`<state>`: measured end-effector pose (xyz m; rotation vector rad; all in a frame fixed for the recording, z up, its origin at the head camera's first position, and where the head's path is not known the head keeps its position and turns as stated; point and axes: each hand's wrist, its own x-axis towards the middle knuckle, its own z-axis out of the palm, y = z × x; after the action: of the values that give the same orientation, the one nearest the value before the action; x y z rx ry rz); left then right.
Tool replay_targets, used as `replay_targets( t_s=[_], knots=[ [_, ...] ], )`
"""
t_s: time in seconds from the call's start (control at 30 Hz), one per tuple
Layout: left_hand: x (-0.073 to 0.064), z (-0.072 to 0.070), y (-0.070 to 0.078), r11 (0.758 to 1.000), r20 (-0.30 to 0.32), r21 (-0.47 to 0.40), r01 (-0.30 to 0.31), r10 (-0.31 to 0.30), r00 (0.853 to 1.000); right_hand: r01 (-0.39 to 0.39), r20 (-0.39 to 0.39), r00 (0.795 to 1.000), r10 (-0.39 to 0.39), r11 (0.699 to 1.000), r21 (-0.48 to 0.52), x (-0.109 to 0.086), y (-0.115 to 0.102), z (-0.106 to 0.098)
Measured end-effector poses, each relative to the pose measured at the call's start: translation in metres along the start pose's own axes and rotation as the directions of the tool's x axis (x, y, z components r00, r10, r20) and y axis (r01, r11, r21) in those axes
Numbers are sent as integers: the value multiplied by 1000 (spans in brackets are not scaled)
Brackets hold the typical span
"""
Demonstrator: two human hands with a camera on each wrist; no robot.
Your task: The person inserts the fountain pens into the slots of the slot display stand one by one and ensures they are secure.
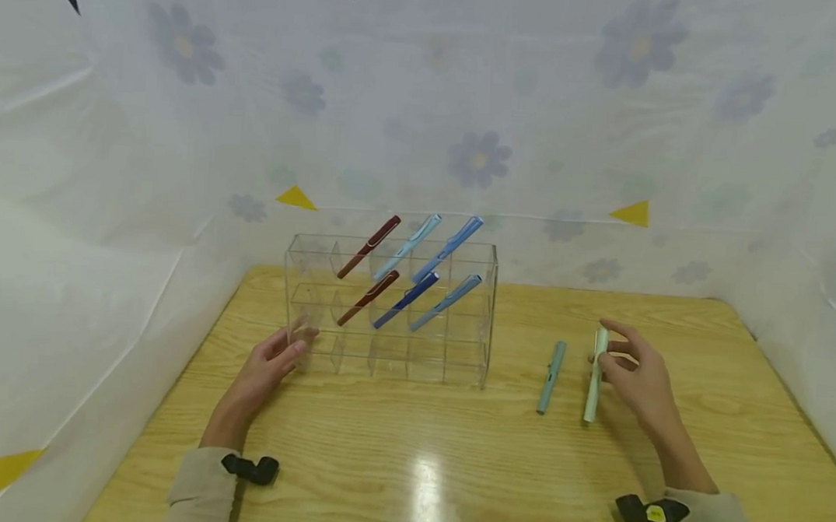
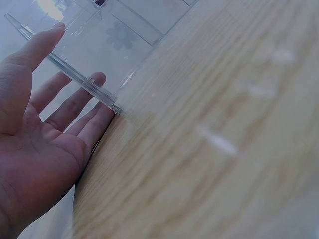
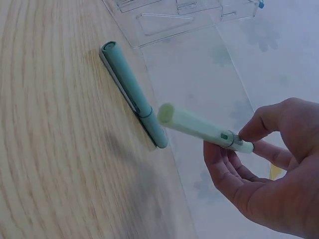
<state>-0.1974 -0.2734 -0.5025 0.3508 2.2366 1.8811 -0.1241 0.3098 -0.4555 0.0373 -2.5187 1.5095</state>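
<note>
The clear acrylic pen rack (image 1: 466, 349) stands upright on the table. My left hand (image 1: 269, 363) holds its left end, with the thumb in front of the side panel and fingers behind; the left wrist view shows the panel edge (image 2: 82, 79) between them. My right hand (image 1: 637, 376) pinches a light green capped pen (image 1: 596, 378) between thumb and fingers. The right wrist view shows that pen (image 3: 197, 127) tilted, one end toward the camera. Left of it, a darker teal-green pen (image 1: 551, 378) with a clip lies on the wood.
Pens slant in the rack's upper two tiers: dark red (image 1: 369, 247), light blue (image 1: 408, 247) and blue (image 1: 450, 249) above; dark red (image 1: 368, 298), dark blue (image 1: 406, 300) and blue (image 1: 446, 303) below. A flowered white sheet (image 1: 409, 136) walls the table (image 1: 381, 462).
</note>
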Motion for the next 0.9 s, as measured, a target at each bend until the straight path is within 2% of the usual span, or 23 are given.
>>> replay_targets(
  t_s=[0.2,0.4,0.53,0.63,0.73,0.9],
  knots=[
    [0,-1,0,1000,6,-5,-1,1,1000,34,-64,998,-29,996,83,1,-6,5],
    [2,-1,-1,999,-27,13,37,-36,999,60,-137,990,-35,981,183,1,-21,8],
    [2,-1,-2,999,-44,15,48,-47,998,86,-171,984,-56,981,175,2,-31,12],
    [2,-1,-3,1000,-25,4,29,-29,999,121,-182,979,-89,977,175,5,-40,15],
    [1,0,-4,1000,-8,-11,11,-11,1000,152,-182,977,-109,958,243,9,-48,20],
    [0,0,-3,1000,-5,-30,9,-9,1000,179,-166,978,-122,904,389,15,-65,31]
  ],
)
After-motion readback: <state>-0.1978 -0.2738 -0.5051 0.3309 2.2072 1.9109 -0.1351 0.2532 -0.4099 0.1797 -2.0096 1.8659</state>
